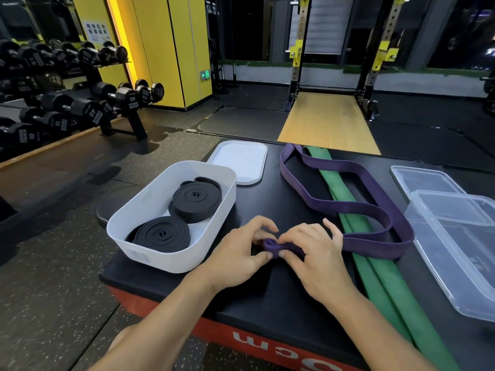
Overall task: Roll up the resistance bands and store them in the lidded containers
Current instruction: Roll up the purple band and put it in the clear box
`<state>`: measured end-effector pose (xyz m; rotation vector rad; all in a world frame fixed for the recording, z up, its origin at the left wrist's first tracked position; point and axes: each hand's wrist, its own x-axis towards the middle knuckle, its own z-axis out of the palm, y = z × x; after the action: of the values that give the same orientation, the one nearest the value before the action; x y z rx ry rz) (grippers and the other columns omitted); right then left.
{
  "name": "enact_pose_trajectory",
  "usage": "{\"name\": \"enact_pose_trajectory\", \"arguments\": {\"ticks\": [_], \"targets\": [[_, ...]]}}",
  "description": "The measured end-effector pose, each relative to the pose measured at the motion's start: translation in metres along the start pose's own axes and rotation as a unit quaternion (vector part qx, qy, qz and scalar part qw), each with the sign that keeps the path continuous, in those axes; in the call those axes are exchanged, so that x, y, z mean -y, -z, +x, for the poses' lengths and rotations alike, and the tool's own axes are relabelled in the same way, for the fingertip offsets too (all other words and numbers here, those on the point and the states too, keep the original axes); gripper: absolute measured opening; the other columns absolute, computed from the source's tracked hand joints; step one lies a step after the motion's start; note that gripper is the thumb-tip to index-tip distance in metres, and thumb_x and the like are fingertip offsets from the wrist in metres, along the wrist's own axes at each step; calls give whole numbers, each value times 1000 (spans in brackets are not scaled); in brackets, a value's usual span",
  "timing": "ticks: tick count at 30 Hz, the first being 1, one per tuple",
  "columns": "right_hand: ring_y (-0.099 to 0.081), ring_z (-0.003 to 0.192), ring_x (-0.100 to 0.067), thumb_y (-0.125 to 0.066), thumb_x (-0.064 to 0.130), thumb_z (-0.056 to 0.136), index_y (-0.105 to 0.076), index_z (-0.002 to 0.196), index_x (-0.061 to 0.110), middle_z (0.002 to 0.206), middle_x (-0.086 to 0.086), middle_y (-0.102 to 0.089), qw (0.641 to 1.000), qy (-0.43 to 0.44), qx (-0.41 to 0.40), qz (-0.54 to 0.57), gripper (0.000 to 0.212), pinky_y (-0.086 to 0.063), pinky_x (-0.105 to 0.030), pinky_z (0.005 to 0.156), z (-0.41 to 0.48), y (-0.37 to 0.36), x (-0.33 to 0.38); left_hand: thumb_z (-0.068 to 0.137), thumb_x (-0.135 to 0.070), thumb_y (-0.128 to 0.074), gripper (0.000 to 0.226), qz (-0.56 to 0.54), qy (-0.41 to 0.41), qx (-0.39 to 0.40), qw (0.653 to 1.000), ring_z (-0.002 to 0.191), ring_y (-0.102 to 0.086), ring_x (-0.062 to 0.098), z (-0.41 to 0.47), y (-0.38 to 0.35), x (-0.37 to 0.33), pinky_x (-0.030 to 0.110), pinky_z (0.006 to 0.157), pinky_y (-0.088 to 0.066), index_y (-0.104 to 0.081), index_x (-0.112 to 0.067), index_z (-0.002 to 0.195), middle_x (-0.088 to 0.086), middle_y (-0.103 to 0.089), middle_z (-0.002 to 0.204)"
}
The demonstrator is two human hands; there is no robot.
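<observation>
A purple resistance band (356, 207) lies in loose loops across the black box top. Its near end is curled into a small tight roll, which my left hand (241, 253) and my right hand (313, 253) both pinch between thumb and fingers. Under it a green band (380, 277) stretches flat from the far edge toward me. A white tub (225, 180) on the left holds two rolled black bands (197, 200), and its white lid (238, 162) lies behind it. A clear container (455, 266) stands at the right with its clear lid (426, 180) behind.
The black-topped plyo box (267, 295) has its near edge just under my forearms and its left edge beside the tub. A dumbbell rack (80, 103) stands at the left on the rubber floor. A squat rack (297, 57) is at the back.
</observation>
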<state>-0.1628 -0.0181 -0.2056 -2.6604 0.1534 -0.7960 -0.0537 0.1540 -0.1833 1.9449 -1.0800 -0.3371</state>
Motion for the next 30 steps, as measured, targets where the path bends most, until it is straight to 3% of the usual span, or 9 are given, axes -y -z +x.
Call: {"name": "enact_pose_trajectory", "arguments": {"ticks": [7,12,16,18,21,23,25,30], "targets": [[-53,103,-4,-78,18,83,-57,101,39,102,23,-57,1000,20,17,0,35,-12,-36,121,0,1,5,87,-14,-66,42,17,-21,-13,1000,103,-67,10,-2,-3,-4,43,98,-49,-46,-34,118,-19,-75,105],[-53,109,-9,-77,17,85,-67,122,36,113,21,-54,1000,30,6,-6,43,-15,-37,122,-1,0,5,88,-14,-68,44,7,-9,-19,1000,101,-68,8,-2,-3,-4,43,97,-50,-45,-36,118,-19,-76,106],[-54,101,-10,-72,18,87,-75,113,31,104,19,-58,998,57,-11,-23,30,-17,-35,121,-1,1,5,89,-17,-72,48,-26,12,-17,999,98,-71,18,0,-3,-1,50,96,-51,-41,-38,119,-19,-77,106],[-55,102,-8,-73,16,87,-74,111,31,103,20,-59,999,50,-2,-14,28,-15,-34,122,0,0,4,89,-16,-73,51,-43,13,-18,999,99,-70,18,0,-3,0,47,99,-51,-40,-37,121,-17,-76,109],[-57,104,-4,-76,13,86,-68,107,32,101,22,-63,999,29,11,14,30,-9,-32,123,0,-2,4,85,-15,-77,55,-87,23,-48,995,96,-69,18,0,-4,5,44,99,-53,-41,-36,121,-3,-71,105],[-57,103,-2,-76,14,88,-67,106,31,98,22,-64,999,18,16,23,26,-4,-28,124,-1,-2,5,85,-4,-76,52,-114,23,-54,992,96,-70,21,1,-4,8,40,97,-55,-43,-31,115,4,-68,100],[-58,101,-1,-76,16,89,-68,105,29,96,21,-63,999,14,16,24,23,-2,-27,124,-1,-2,5,84,8,-75,50,-131,13,-61,989,96,-70,24,2,-3,10,37,97,-57,-44,-21,111,0,-68,99],[-59,93,-2,-85,22,81,-65,95,28,90,20,-63,999,28,4,25,25,-13,-33,123,-1,-3,3,86,17,-67,42,-147,16,-58,987,100,-74,18,3,-3,9,31,97,-57,-49,-14,108,0,-76,105]]}}
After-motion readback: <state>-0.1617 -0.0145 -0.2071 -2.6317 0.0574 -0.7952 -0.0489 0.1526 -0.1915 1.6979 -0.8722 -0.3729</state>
